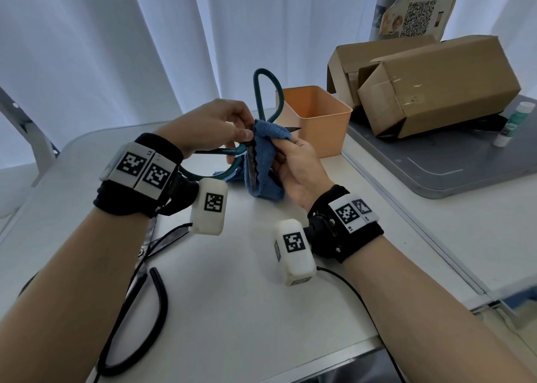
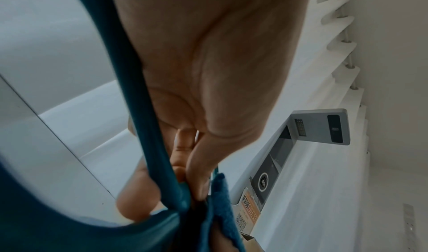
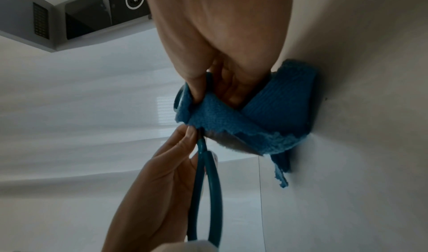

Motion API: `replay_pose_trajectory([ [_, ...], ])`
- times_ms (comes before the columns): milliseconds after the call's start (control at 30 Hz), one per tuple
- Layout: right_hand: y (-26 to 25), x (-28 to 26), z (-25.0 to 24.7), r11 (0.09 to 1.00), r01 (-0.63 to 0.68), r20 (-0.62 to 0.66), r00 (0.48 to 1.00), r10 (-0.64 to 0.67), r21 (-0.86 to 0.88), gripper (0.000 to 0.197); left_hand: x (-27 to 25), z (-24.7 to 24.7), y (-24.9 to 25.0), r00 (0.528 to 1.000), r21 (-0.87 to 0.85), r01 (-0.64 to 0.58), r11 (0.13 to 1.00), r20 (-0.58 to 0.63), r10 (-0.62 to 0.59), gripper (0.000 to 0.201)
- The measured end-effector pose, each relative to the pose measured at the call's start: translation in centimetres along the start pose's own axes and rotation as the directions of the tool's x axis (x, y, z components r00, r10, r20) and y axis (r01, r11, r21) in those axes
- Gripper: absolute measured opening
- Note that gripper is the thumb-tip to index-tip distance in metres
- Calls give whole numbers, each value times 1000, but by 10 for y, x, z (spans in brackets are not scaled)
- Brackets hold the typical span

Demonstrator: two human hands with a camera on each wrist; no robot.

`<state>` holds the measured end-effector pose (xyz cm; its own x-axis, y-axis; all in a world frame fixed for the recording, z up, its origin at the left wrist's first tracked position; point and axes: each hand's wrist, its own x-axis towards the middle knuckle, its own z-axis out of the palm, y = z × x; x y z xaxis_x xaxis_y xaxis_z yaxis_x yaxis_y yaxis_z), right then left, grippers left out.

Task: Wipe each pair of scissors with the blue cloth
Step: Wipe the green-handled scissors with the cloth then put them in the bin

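My left hand (image 1: pixel 239 128) pinches the green-handled scissors (image 1: pixel 266 92) near the pivot and holds them above the table, blades spread apart. One dark blade (image 1: pixel 251 166) points down toward me. My right hand (image 1: pixel 283 151) grips the blue cloth (image 1: pixel 266 161), which is folded around that blade. In the right wrist view the cloth (image 3: pixel 266 120) covers most of the blade (image 3: pixel 229 143), and the left hand's fingertips (image 3: pixel 190 133) hold the green handle (image 3: pixel 214 182). A second pair, the black-handled scissors (image 1: pixel 157 269), lies on the table at lower left, partly hidden by my left forearm.
An orange bin (image 1: pixel 319 138) stands just behind the hands. Two cardboard boxes (image 1: pixel 436 86) and small bottles (image 1: pixel 514 121) sit on a grey tabletop (image 1: pixel 436 173) to the right. A black cable (image 1: pixel 348 283) runs from my right wrist across the white table (image 1: pixel 232 310).
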<state>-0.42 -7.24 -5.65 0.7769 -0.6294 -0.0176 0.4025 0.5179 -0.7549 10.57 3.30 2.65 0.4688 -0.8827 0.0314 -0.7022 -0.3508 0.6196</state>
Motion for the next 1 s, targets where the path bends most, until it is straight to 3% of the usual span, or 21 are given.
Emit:
replay_pose_trajectory([
  [500,0,1,-1,1000,19,-43,999,-20,-22,9,-2,-2,1,1000,9,0,1000,22,-1,7],
  [633,1,1,-3,1000,22,-78,997,-23,-11,18,-2,0,2,999,25,6,1000,37,-7,8],
  [767,-1,0,0,999,22,-64,998,-23,-27,8,-3,-1,1,1000,14,8,1000,25,-9,7],
  [1000,-4,-2,-2,1000,-16,-31,999,17,9,8,-3,0,3,999,14,16,1000,40,-16,7],
])
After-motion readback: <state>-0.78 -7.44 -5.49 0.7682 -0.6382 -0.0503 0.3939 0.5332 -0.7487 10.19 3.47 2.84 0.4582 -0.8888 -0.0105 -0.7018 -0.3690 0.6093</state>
